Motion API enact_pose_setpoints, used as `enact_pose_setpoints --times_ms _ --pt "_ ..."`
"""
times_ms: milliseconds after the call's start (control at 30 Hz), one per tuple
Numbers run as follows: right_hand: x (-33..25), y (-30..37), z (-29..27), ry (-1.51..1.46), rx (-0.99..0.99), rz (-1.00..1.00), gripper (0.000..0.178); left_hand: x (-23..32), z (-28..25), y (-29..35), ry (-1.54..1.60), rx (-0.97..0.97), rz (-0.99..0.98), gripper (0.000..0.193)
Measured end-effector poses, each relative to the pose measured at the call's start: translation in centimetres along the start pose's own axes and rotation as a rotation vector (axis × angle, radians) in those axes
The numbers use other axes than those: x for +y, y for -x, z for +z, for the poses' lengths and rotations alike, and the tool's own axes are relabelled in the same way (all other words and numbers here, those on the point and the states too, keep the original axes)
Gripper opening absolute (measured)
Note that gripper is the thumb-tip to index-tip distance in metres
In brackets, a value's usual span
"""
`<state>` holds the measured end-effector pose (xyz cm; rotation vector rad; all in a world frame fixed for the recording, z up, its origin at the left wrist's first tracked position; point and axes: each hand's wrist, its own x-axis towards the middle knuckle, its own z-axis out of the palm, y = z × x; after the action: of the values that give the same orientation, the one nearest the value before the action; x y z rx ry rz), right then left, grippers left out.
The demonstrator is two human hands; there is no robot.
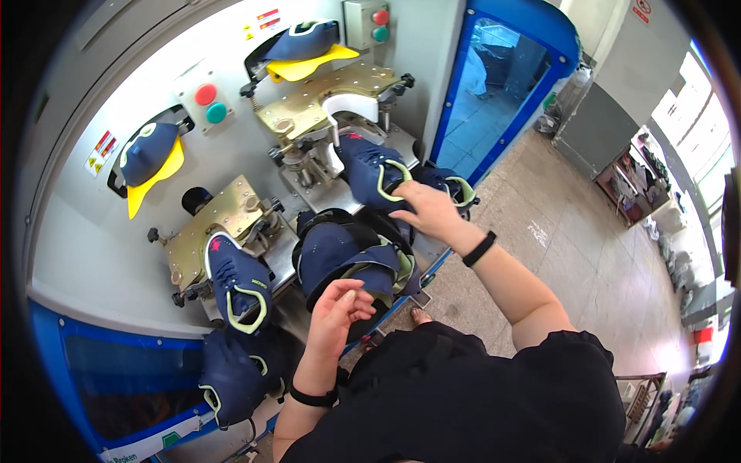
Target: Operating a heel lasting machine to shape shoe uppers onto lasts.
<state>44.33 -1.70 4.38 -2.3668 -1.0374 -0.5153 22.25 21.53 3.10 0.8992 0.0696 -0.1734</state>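
My right hand grips the heel end of a navy shoe upper with pale green collar trim. Its toe, marked in red, points into the right clamp fixture of the machine. My left hand hovers over a pile of navy shoe uppers, its fingers loosely curled and apart, nothing visible in them. Another navy shoe upper rests at the left clamp fixture, toe inward. More uppers lie bunched below it, and one sits right of my right hand.
Two navy pieces with yellow brims, one at left and one higher up, are mounted on the machine's back wall. Red and green button boxes are beside them. A blue-framed window panel bounds the right side; tiled floor lies beyond.
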Motion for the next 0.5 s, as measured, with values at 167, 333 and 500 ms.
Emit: enact_pose_setpoints --times_ms 167,333,500 --pt "1.2 -2.1 0.8 -0.067 0.085 -0.023 0.037 -0.7 3.2 -2.4 -0.075 -0.047 -0.034 0.022" --pt "-2.2 -8.3 -5.1 -0.099 -0.094 0.215 0.029 -0.8 3.7 -3.3 -0.116 0.093 -0.003 0.022" --pt "-10.8 -2.6 -12.9 -0.243 0.117 -0.486 0.017 -3.5 5.5 -4.9 -0.395 0.391 0.216 0.025"
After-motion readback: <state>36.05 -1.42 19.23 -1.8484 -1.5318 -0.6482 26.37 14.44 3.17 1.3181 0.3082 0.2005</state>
